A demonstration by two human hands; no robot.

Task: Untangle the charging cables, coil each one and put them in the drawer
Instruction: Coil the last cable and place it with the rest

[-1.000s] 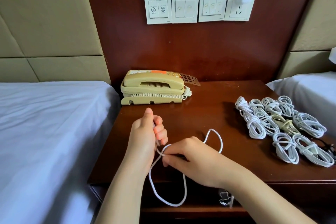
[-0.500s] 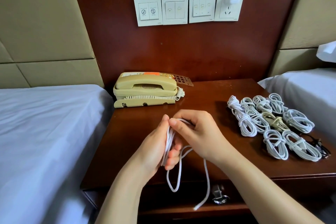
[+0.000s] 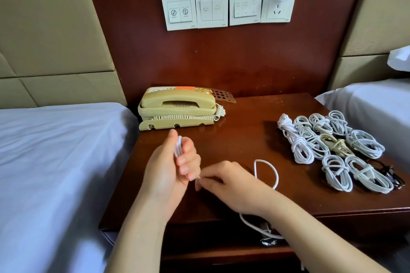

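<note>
A dark wooden nightstand (image 3: pixel 244 133) stands between two white-sheeted beds, against a wooden wall panel.

**Cable in work.** One white charging cable (image 3: pixel 267 169) is being coiled above the near left part of the top.
- The left hand (image 3: pixel 170 168) is raised with its fingers curled around a narrow bundle of finished turns.
- The right hand (image 3: pixel 233 186) lies low, just near and right of the left, and pinches the free run between thumb and forefinger. This area is slightly blurred.
- Behind the right hand, one slack loop rests on the wood. The remaining length hangs over the near edge in front of the drawer (image 3: pixel 210 239), close to a metal fitting (image 3: pixel 267 242).

**Change.** Half a second ago the right hand was up at the left fingertips, laying a turn onto the bundle. It has now dropped back to draw the next length. The bundle has therefore gained one turn, and the slack is shorter but not used up.

**Task status.** Judged from this, the winding is in mid-cycle and several turns remain. About nine coiled cables (image 3: pixel 332 146) lie grouped at the right, well apart from the hands, so most coiling appears done. None has been stowed yet.

**Surroundings.** A beige telephone (image 3: pixel 177 107) sits at the far left, below the wall switch plates (image 3: pixel 211 9).
</note>
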